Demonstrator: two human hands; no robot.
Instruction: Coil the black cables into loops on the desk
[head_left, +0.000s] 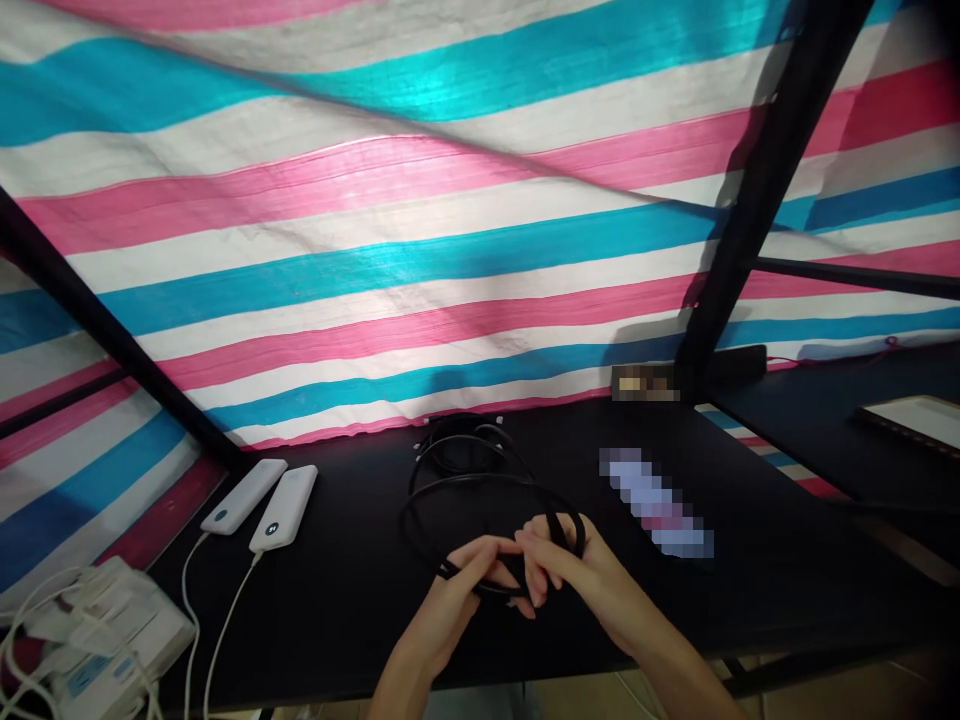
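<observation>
Over a black table (352,590), both my hands meet on a loop of black cable (427,500). My left hand (469,575) pinches the cable with fingers curled around it. My right hand (559,560) is closed on the same cable, which wraps around its fingers. The cable runs back in loose coils toward a second black coil (465,445) lying near the striped wall.
Two white power banks (262,500) lie at the table's left with white cords going down to a white box of cables (97,640). A striped pink, blue and white tarp (420,230) hangs behind. Black frame posts (757,200) stand right. A tablet (911,420) lies far right.
</observation>
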